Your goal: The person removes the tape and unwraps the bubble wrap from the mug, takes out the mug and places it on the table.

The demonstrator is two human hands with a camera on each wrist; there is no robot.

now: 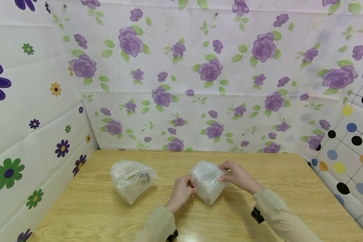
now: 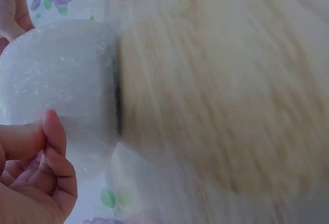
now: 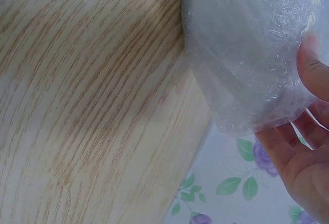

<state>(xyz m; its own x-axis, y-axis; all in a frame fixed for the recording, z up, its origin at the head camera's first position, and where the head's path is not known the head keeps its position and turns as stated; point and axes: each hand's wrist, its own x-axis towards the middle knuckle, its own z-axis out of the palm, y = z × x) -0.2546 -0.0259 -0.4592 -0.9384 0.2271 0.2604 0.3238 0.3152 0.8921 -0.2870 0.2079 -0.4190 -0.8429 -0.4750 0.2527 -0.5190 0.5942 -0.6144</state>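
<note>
- Your left hand (image 1: 180, 191) pinches the near-left edge of the clear bubble-wrap bundle (image 1: 208, 178) between thumb and finger.
- Your right hand (image 1: 239, 176) grips the other side, thumb on the front and fingers tucked behind.
- The job now seems to be working the wrap with both hands. Pinch softly, so the bubbles don't pop, and pull both sides evenly.
- The wrap looks slippery and may hide loose ends, so feel for an edge before you tug.
- The bundle sits between your hands: at 2 o'clock from your left hand, at 9 o'clock from your right. I can't tell if it rests on the table (image 1: 103, 218).
- A second wrapped bundle (image 1: 128, 181) lies on the table at 9 o'clock from your left hand, well apart.
</note>
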